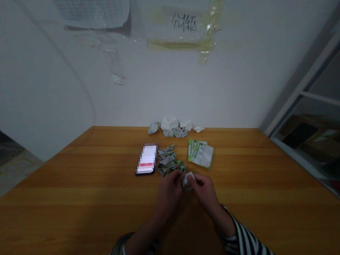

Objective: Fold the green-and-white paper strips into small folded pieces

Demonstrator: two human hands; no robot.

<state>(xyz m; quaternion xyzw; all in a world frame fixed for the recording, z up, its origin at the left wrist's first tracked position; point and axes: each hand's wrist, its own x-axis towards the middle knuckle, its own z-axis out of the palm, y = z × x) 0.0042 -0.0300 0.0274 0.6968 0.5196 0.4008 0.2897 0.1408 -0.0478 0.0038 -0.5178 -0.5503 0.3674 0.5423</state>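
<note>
My left hand (169, 188) and my right hand (206, 190) meet over the near middle of the table. Between their pinched fingers is a small white-and-green packet (187, 181), partly covered by the fingertips. Just beyond my left hand, several folded or twisted green-and-grey packets (167, 159) lie in a loose column. To the right of that column rest a few flat green-and-white packets (201, 153), overlapping one another. The print on them is too small to read.
A phone (147, 159) with a lit, blurred screen lies left of the folded packets. Crumpled white tissues (169, 123) and wrappers (174, 133) sit at the table's back edge by the wall. The wooden table (90, 196) ends near a shelf (315, 179) on the right.
</note>
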